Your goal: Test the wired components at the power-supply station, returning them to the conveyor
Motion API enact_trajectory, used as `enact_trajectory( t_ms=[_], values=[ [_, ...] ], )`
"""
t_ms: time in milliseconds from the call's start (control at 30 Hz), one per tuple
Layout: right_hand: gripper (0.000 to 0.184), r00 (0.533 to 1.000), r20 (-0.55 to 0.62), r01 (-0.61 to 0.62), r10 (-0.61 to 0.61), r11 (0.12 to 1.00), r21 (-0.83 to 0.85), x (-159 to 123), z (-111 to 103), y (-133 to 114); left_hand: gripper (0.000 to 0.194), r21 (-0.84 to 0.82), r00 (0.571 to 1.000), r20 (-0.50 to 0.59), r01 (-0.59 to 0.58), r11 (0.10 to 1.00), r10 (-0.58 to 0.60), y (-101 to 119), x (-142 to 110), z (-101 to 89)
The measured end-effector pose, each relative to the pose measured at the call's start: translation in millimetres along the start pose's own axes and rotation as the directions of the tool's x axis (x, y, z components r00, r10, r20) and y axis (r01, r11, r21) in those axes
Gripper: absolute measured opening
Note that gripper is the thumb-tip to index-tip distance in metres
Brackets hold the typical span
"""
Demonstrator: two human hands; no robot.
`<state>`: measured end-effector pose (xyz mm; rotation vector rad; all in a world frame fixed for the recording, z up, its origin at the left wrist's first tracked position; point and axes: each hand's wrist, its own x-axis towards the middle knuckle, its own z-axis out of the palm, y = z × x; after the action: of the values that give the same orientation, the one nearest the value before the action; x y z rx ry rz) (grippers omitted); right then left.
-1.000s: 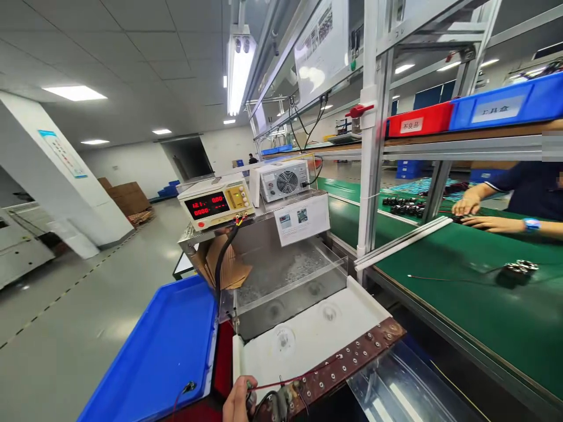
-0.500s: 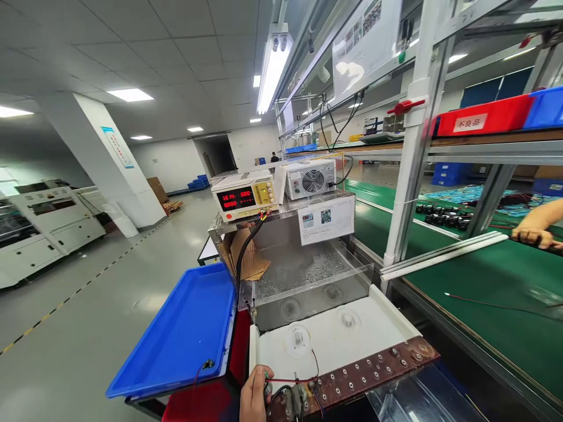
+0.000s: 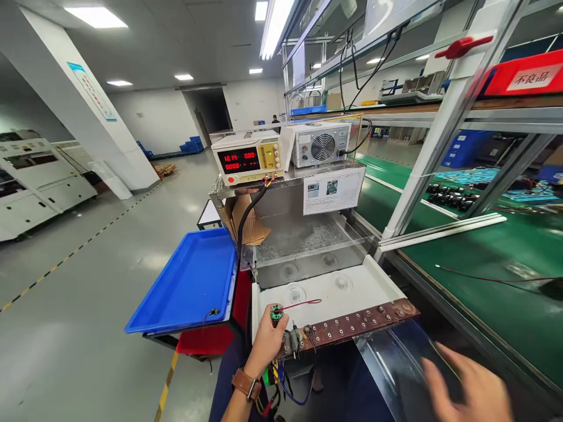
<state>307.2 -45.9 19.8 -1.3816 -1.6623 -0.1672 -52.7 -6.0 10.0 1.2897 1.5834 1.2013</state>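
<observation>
My left hand (image 3: 269, 335), with a brown-strapped watch at the wrist, grips a small round green circuit board (image 3: 276, 312) between thumb and fingers. A red wire (image 3: 303, 304) runs from the board to the right, over the white fixture bed (image 3: 316, 302). Just below this hand is the brown strip with metal studs (image 3: 352, 323). At the lower right, my right hand (image 3: 472, 387) is blurred, its thumb and fingers apart and nothing visible between them. It is over or beside a clear plastic sheet (image 3: 387, 363); contact cannot be made out.
A blue tray (image 3: 185, 281) at left holds another small wired board (image 3: 213, 312). Behind the fixture stand a power supply (image 3: 246, 158) with red digits and a grey fan-cooled unit (image 3: 323, 146). To the right, a green conveyor (image 3: 475, 258) runs beside a white post (image 3: 440, 152).
My left hand has come up and right with the circuit board, now facing upward. My right hand shows at lower right. The hand over the conveyor at the right edge is out of view; the camera has tilted down.
</observation>
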Motion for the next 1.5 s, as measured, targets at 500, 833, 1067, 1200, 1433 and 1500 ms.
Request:
enact_trajectory(
  t_ms=[500, 833, 1067, 1200, 1433, 1500],
  values=[
    [0.020, 0.747, 0.625, -0.201, -0.227, 0.819, 0.537, 80, 134, -157, 0.049, 0.031, 0.996, 0.066, -0.066, 0.997, 0.063, 35, -3, 9.8],
    [0.031, 0.693, 0.719, -0.563, -0.041, 0.593, 0.576, 153, 194, -141, 0.049, -0.518, 0.943, 0.332, 0.150, 0.842, 0.037, 53, -21, 97.7],
    [0.037, 0.525, 0.828, -0.009, -0.195, 0.972, 0.234, 116, 268, -96, 0.051, -0.503, 0.953, 0.233, 0.288, 0.815, -0.193, 57, -42, 54.3],
    [0.049, 0.450, 0.846, 0.109, -0.287, 0.957, 0.267, 95, 285, -91, 0.049, -0.602, 0.891, 0.336, 0.453, 0.657, -0.306, 54, -47, 42.8],
    [0.041, 0.242, 0.869, 0.321, -0.433, 0.880, 0.349, 94, 301, -92, 0.051, -0.591, 0.730, 0.594, 0.681, 0.432, -0.337, 20, -74, 63.5],
    [0.041, 0.229, 0.867, 0.334, -0.443, 0.872, 0.358, 93, 302, -92, 0.054, -0.566, 0.692, 0.639, 0.719, 0.404, -0.335, 14, -81, 68.4]
  ],
)
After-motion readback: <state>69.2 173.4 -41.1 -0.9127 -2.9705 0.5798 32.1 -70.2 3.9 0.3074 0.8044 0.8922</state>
